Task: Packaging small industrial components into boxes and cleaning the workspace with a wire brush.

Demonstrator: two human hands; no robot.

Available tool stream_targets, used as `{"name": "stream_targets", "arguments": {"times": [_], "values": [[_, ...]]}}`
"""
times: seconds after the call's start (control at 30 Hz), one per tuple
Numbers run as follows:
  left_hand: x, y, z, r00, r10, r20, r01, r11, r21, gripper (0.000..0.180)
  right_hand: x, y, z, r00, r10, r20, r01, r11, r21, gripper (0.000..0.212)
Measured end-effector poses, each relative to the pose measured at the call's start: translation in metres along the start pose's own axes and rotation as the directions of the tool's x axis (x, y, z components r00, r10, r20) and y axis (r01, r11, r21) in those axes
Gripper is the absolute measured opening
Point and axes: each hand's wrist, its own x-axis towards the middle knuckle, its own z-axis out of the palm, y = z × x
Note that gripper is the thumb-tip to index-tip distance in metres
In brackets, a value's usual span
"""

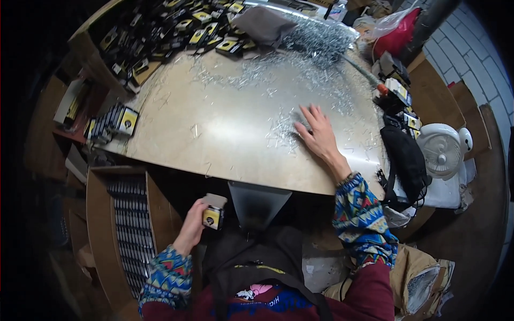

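The left hand's fingers point(202, 204) are closed around a small black-and-yellow box point(212, 218), whose pale flap stands raised, below the bench edge at the lower centre of the frame. The right hand point(321, 140), right of centre, has its fingers parted and loosely bent over a small pile of thin metal pieces point(281, 132); whether the tips press any of them cannot be told. Both forearms wear patterned sleeves point(364, 216).

Around the right hand spreads the pale bench point(230, 120), strewn with more shiny bits. A larger heap of metal pieces point(321, 45) lies at the upper right of centre, a stick point(364, 72) with an orange section slanting from it. Many black-and-yellow boxes point(198, 35) crowd the upper left, and a short row of boxes point(113, 123) sits at the bench's left edge. An open carton point(100, 206) at the lower left holds packed rows. A white fan point(440, 154) and a black bag point(407, 163) lie at the right.
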Motion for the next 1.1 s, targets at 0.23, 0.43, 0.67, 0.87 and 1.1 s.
{"name": "stream_targets", "arguments": {"times": [0.23, 0.43, 0.67, 0.87, 1.1], "values": [[-0.01, -0.064, 0.041, 0.967, -0.109, 0.23, -0.018, 0.872, 0.489, 0.026, -0.011, -0.102, 0.04, 0.982, -0.187, 0.036, 0.189, 0.98, -0.058, 0.043], [-0.029, -0.08, 0.072, 0.957, -0.275, 0.098, 0.287, 0.946, -0.148, 0.02, -0.086, -0.162, 0.038, 0.996, -0.083, -0.015, 0.082, 0.994, -0.067, 0.043], [-0.034, -0.088, 0.071, 0.973, -0.157, 0.168, 0.196, 0.949, -0.248, 0.043, -0.121, -0.178, -0.039, 0.971, -0.121, 0.206, 0.078, 0.975, 0.209, 0.04], [-0.049, -0.078, 0.087, 0.993, 0.038, 0.114, -0.079, 0.918, 0.388, 0.057, -0.141, -0.147, -0.018, 0.962, -0.135, 0.235, 0.028, 0.912, 0.408, 0.031], [-0.047, -0.086, 0.077, 0.951, 0.296, 0.086, -0.266, 0.648, 0.714, 0.062, -0.201, -0.154, 0.038, 0.876, -0.338, 0.344, 0.212, 0.91, 0.356, 0.037]]}}
